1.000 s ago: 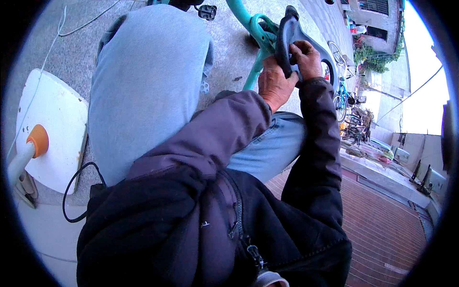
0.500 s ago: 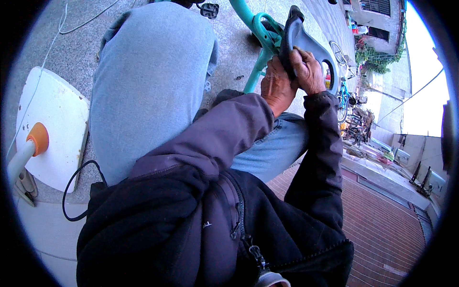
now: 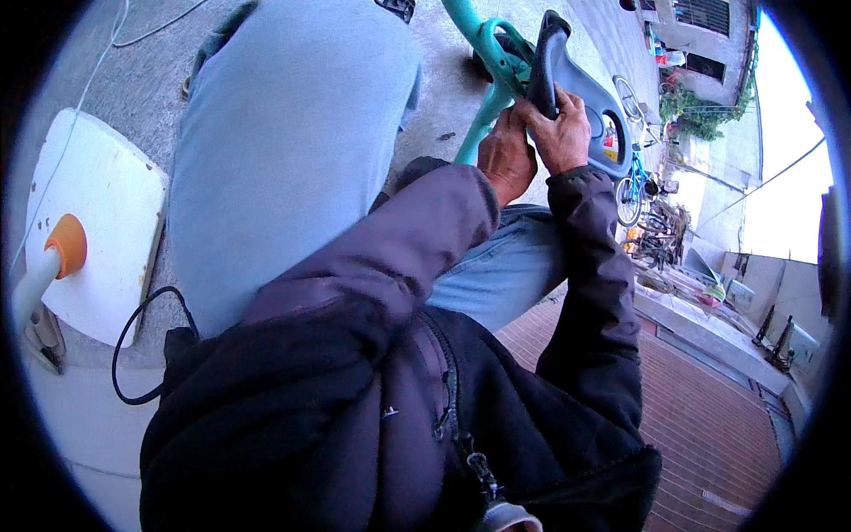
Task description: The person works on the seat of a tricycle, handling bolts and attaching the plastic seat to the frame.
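A grey and black plastic seat with a large cut-out is fixed at the teal tube frame of what looks like a small child's cycle. My right hand is closed at the seat's dark near edge, its fingers bent over the edge and its thumb toward the left hand. Just left of it, my left hand is closed beneath the seat, beside the teal tube. Its fingertips are mostly hidden, and what they pinch does not show.
On the left lies a white board with an orange collar and a pale pole. A thin cable and a black cord run nearby. A small dark part lies on the floor. Bicycles stand at the far right.
My right hand has slid lower along the seat's edge, its thumb coming closer to the left hand. The left hand has shifted slightly left and turned. The whole view has moved a little.
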The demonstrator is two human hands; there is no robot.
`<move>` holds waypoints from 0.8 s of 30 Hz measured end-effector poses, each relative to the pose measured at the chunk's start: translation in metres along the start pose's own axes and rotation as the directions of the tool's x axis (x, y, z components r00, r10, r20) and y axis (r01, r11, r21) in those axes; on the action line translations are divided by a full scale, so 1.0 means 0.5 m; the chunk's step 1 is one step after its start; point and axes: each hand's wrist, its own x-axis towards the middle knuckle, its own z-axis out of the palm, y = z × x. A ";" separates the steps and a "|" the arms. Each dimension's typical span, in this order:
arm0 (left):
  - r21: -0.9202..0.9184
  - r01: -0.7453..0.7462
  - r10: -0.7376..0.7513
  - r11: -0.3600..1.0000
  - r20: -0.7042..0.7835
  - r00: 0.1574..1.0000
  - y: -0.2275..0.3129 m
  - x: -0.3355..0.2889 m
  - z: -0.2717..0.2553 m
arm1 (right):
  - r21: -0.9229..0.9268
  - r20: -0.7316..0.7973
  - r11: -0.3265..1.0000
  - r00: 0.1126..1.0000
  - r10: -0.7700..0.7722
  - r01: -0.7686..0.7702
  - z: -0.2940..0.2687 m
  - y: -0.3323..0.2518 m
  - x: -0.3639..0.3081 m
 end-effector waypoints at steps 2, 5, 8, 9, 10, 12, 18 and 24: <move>0.048 0.193 -0.191 0.980 -0.036 0.981 -0.016 0.012 0.008 | -0.014 -0.037 1.000 0.999 -0.006 0.006 0.011 0.000 0.003; -0.028 0.238 -0.239 0.971 -0.187 0.953 -0.054 0.037 0.007 | -0.041 -0.044 0.999 0.999 -0.001 0.000 0.019 -0.008 0.005; -0.301 0.350 -0.380 0.887 -0.046 0.924 -0.088 0.081 -0.006 | -0.029 -0.055 1.000 0.998 -0.008 0.006 0.024 -0.016 0.010; -0.433 0.386 -0.405 0.815 0.052 0.913 -0.094 0.095 -0.012 | -0.025 -0.058 1.000 0.998 -0.003 0.002 0.023 -0.021 0.011; -0.469 0.383 -0.417 0.796 0.033 0.908 -0.091 0.101 -0.006 | -0.034 -0.063 0.999 0.998 -0.008 0.006 0.020 -0.027 0.012; -0.406 0.359 -0.379 0.840 0.034 0.925 -0.094 0.117 -0.005 | -0.050 -0.070 0.999 0.997 -0.021 0.018 0.016 -0.039 0.015; -0.569 0.439 -0.480 0.696 0.087 0.873 -0.068 0.157 -0.022 | -0.085 -0.070 0.996 0.997 -0.030 0.024 0.014 -0.047 0.019; -0.520 0.435 -0.446 0.736 0.111 0.888 -0.052 0.179 -0.044 | -0.115 -0.169 0.982 0.971 -0.167 0.148 0.039 -0.032 0.028</move>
